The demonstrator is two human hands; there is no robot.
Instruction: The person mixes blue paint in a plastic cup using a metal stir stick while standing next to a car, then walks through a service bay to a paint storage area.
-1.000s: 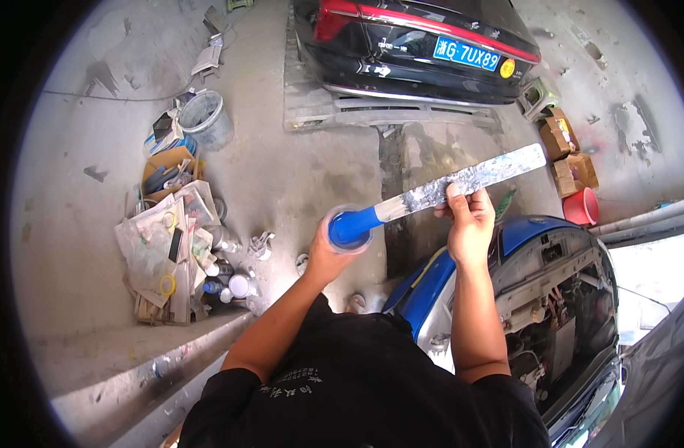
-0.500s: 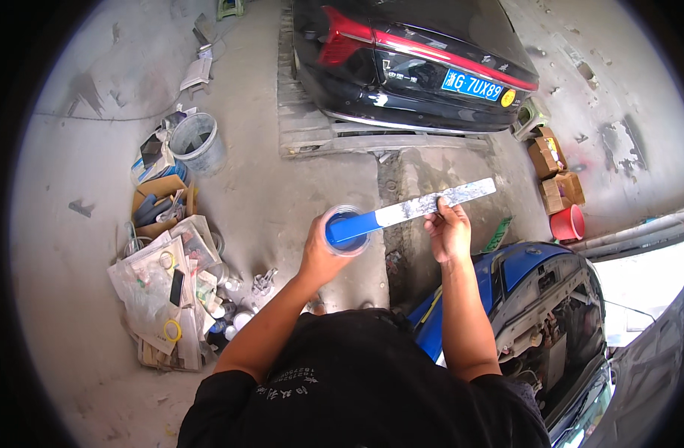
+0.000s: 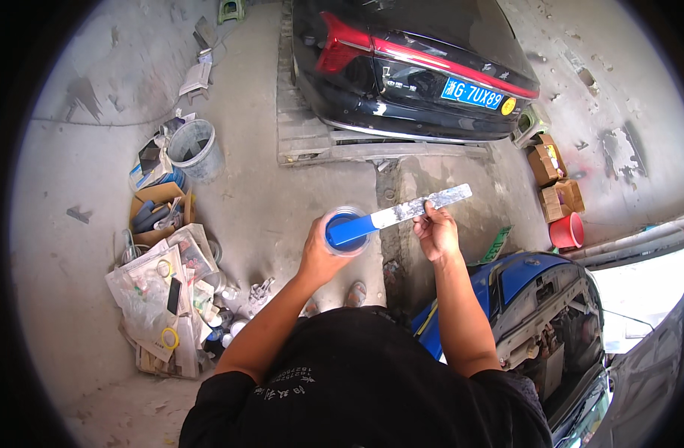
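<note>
My left hand [image 3: 322, 254] is wrapped round a clear plastic cup [image 3: 365, 243] with blue paint [image 3: 336, 222] inside. A flat stirring stick [image 3: 401, 212] dips into the cup; its lower part is coated in blue, and its upper part is pale with dark smears. The thumb and fingers of my right hand [image 3: 437, 233] pinch the stick's upper part. The stick slants up to the right out of the cup, and its lower tip is in or just over the paint; which one I cannot tell.
A black car [image 3: 416, 82] stands ahead on a low platform. At right are a blue car [image 3: 528, 299] with its engine bay exposed, cardboard boxes [image 3: 560, 198] and a red bucket [image 3: 567, 231]. Leftward lie a grey bucket [image 3: 197, 160] and a cluttered stack with papers [image 3: 144, 284].
My right hand has moved left and slightly down, pushing the stick further into the cup. The left hand and cup have stayed nearly in place. A sandalled foot now shows below.
</note>
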